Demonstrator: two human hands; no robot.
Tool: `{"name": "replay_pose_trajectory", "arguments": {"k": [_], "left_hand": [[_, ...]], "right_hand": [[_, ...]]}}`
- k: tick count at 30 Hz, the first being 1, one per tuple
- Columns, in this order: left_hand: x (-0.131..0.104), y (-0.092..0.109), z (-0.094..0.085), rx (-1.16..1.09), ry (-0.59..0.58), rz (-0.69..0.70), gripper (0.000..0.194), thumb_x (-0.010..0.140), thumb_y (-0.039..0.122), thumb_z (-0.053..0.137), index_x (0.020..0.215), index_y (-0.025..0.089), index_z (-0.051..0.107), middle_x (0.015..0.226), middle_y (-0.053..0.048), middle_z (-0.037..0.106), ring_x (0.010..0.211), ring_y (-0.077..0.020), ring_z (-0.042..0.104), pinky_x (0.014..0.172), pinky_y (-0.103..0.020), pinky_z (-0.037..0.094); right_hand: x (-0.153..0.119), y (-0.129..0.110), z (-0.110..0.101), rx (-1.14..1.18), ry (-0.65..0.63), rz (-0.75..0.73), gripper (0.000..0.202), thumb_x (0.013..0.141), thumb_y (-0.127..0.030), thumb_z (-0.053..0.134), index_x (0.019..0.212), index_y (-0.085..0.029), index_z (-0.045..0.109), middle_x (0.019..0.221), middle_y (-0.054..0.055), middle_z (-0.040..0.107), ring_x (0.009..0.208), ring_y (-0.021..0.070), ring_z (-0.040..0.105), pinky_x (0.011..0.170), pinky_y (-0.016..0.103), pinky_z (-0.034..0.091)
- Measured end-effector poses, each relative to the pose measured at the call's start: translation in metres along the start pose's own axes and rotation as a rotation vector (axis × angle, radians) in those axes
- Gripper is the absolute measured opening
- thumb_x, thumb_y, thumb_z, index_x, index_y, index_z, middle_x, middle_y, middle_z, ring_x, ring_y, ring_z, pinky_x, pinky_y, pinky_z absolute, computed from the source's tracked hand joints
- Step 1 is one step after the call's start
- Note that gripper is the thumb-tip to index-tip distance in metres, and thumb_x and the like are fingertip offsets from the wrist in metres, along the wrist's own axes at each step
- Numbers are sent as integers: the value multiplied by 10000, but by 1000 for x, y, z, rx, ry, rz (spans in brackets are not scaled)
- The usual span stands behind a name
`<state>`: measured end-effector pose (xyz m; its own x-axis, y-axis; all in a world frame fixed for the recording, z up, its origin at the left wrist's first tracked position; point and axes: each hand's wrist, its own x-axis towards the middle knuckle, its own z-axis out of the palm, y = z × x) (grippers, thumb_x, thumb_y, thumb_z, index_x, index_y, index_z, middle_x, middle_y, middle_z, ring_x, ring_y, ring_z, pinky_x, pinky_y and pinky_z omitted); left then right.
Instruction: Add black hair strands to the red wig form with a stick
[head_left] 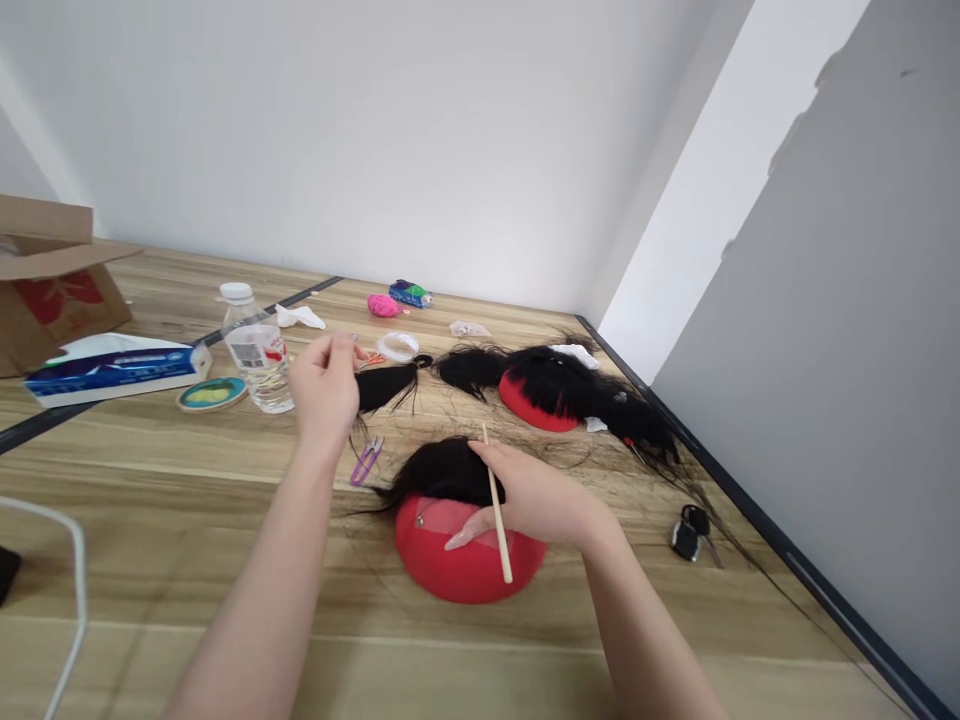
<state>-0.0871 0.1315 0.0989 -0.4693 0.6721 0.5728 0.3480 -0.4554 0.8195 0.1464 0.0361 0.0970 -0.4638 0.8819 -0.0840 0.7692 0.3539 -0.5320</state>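
A red dome-shaped cushion (465, 570) sits on the table before me. Black hair (442, 470) covers its far side, and a sheer patch with a pin (420, 521) lies on the near side. My right hand (536, 490) rests on the cushion, closed around a thin, pale wooden stick (498, 520); the far tip is too small to make out. Raised to the left, my left hand (326, 380) has its fingers pinched together; anything between them is not visible. Behind it lies a tied bundle of black hair (386, 385), and below are purple thread snips (367, 462).
A second red cushion (532, 402) with black hair stands farther back. Leftward are a water bottle (257, 350), a tissue pack (112, 372), a round coaster (212, 394) and a cardboard box (60, 310). Keys (686, 535) lie at right; a white cable (79, 570) curves at left.
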Motion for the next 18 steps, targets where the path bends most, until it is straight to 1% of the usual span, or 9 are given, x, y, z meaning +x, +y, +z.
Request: {"name": "replay_pose_trajectory", "arguments": {"k": [4,7,9,13,16,18], "left_hand": [[-5,-13,10,54,-67,-31,356,874,275,469,530,183,478,554,19,520,552,-112,463,571,-247,341],[-10,-15,15,77,-142,-39,353,871,281,468,535,182,514,549,19,525,571,-122,491,599,-252,354],[-13,-13,18,97,-182,-39,352,873,297,466,548,181,533,557,19,528,576,-125,493,608,-258,350],[-24,-7,28,130,-266,-27,364,888,354,439,584,187,548,549,27,501,572,-132,476,612,-265,346],[-37,1,37,157,-373,-10,366,887,373,433,582,194,527,538,32,493,564,-134,470,603,-267,339],[-44,5,42,180,-445,-2,370,879,376,441,561,196,502,540,28,507,573,-138,478,606,-270,335]], "right_hand": [[4,3,1,1,6,-42,1032,651,-599,756,1456,-73,379,1456,221,434,1344,355,419,1110,461,359],[10,5,5,12,35,-72,1001,684,-622,718,1457,-85,377,1469,220,419,1362,350,399,1117,466,347],[14,5,9,15,65,-90,941,730,-613,682,1450,-85,386,1470,220,417,1365,343,397,1120,470,341],[24,4,19,20,167,-152,773,829,-559,607,1406,-72,438,1438,217,461,1348,329,426,1116,468,349],[33,4,27,23,260,-184,665,889,-513,550,1362,-53,466,1384,232,513,1299,324,486,1081,468,391],[39,5,34,29,343,-228,603,916,-486,521,1350,-71,469,1346,225,547,1254,315,529,1052,473,419]]}}
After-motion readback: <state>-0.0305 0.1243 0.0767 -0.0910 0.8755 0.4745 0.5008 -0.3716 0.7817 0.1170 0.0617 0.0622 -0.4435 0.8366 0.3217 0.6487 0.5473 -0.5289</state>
